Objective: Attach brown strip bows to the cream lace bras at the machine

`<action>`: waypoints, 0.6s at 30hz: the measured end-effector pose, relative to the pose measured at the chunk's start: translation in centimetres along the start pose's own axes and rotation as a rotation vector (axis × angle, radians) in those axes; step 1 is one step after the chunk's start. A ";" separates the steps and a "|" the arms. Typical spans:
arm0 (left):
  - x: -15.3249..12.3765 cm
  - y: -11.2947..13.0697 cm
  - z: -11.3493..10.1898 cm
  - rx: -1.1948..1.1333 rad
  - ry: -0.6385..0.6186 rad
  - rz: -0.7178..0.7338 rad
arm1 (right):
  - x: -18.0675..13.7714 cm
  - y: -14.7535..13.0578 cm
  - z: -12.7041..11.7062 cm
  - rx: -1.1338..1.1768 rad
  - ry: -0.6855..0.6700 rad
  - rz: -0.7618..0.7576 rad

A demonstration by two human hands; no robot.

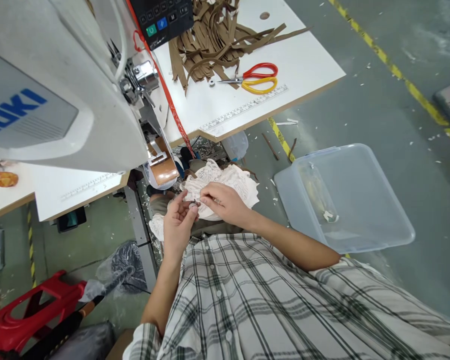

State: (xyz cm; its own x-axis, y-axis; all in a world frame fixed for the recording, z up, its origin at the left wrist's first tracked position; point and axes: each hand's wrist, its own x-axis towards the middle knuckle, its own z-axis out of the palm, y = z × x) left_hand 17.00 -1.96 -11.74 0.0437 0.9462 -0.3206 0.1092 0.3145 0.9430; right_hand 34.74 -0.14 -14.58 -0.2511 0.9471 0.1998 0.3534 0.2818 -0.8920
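Observation:
Over my lap, my left hand (177,220) pinches a small round grey metal piece (193,204) with a dark bit at its top, between thumb and fingers. Close beside it on the right is my right hand (227,204), thumb and forefinger closed together near the piece; what they grip, if anything, is too small to make out. White lace fabric (243,185) lies bunched on my lap beneath both hands. The sewing machine's arm (108,135) stands ahead on the left, with a metal and brown attachment (162,165) at its end.
On the white table (303,65) are a heap of brown fabric strips (206,45), scissors (260,79) with red and yellow handles, and a small metal bobbin (211,83). A clear plastic bin (363,200) stands right. A red stool (30,310) is at lower left.

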 end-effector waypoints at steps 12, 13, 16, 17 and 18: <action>-1.2 0.4 -0.2 -0.238 -0.130 -0.029 | 2.9 2.1 0.6 -0.003 -0.498 0.084; -1.2 0.3 -0.6 -0.296 -0.123 -0.064 | 3.1 3.0 0.9 0.015 -0.568 0.075; -0.8 0.3 -1.5 -0.503 -0.117 -0.163 | 6.0 6.1 1.8 0.383 -0.439 0.452; -0.7 0.4 -1.6 -0.561 -0.139 -0.192 | 7.5 6.9 2.0 0.485 -0.320 0.544; -0.7 0.5 -1.6 -0.605 -0.174 -0.217 | 9.0 7.4 1.9 0.550 -0.208 0.595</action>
State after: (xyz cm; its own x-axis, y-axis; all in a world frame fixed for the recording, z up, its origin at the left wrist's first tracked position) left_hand 15.38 -2.30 -10.91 0.2491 0.8462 -0.4711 -0.4406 0.5321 0.7230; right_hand 33.36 10.15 -20.19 -0.3419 0.8514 -0.3978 0.0026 -0.4225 -0.9064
